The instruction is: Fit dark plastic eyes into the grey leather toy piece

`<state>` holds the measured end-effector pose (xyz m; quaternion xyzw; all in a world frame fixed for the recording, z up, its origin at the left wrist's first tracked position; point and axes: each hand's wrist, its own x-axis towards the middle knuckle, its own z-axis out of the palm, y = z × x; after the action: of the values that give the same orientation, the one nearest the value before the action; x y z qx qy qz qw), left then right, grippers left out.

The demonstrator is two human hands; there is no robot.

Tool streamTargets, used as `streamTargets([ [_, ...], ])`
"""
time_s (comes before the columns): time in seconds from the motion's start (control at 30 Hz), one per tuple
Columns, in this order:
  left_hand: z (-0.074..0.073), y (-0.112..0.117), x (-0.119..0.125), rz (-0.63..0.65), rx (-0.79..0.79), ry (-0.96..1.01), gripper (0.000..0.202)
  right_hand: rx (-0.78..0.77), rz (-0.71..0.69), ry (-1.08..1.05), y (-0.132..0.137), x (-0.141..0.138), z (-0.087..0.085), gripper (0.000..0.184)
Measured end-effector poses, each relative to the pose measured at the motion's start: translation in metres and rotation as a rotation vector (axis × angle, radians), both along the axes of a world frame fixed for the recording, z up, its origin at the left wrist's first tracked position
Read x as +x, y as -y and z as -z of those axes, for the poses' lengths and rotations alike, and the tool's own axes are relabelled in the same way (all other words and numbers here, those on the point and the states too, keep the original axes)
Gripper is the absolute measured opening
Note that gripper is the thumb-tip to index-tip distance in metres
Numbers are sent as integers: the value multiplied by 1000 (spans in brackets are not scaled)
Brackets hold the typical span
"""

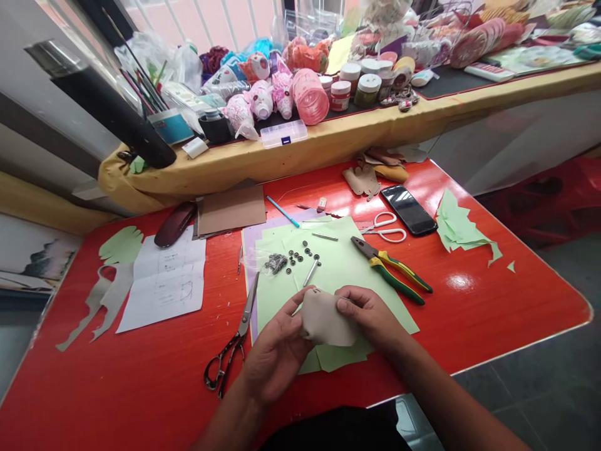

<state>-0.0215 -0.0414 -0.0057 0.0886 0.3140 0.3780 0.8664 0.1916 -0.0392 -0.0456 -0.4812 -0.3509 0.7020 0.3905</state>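
Between both hands is a grey-beige piece of leather or thick cloth (328,319), bent into a curved shape. My left hand (280,347) grips its left edge between thumb and fingers. At its upper right, my right hand (369,311) pinches the edge. Beneath lie green paper sheets (380,282). Just beyond the held piece rests a small metal rod (310,273). Several dark snap buttons (299,257) lie loose by a clear plastic bag (273,263) of more. Pliers with green-yellow handles (392,269) are to the right, and large black-handled scissors (235,344) to the left.
White-handled scissors (387,227) and a phone (409,210) lie at the back right, near crumpled green paper (460,222). At left are a printed sheet (162,288), a dark glasses case (175,224) and brown boards (232,212). Paint jars (367,91) crowd the ledge behind.
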Motion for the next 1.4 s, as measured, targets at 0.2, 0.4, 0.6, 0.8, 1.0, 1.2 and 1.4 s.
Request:
streamTargets([
  [0.2, 8, 5, 0, -14, 18, 24, 67, -9, 89, -59, 3, 1, 6, 46],
  [0.4, 5, 0, -6, -45, 58, -57, 59, 41, -9, -56, 7, 2, 6, 47],
  [0.6, 1, -1, -8, 31, 198, -226, 53, 86, -119, -101, 4, -4, -7, 58],
  [0.8, 5, 0, -9, 64, 255, -312, 49, 55, -204, -106, 3, -15, -12, 58],
  [1.0, 7, -2, -13, 36, 216, -322, 47, -28, -200, -82, 6, -19, -10, 45],
  [1.2, 7, 0, -13, -11, 189, -284, 38, -70, -99, -140, 11, -26, -3, 47],
  [1.4, 12, 1, -10, -36, 109, -216, 41, -150, -36, -258, 14, -34, 1, 50],
])
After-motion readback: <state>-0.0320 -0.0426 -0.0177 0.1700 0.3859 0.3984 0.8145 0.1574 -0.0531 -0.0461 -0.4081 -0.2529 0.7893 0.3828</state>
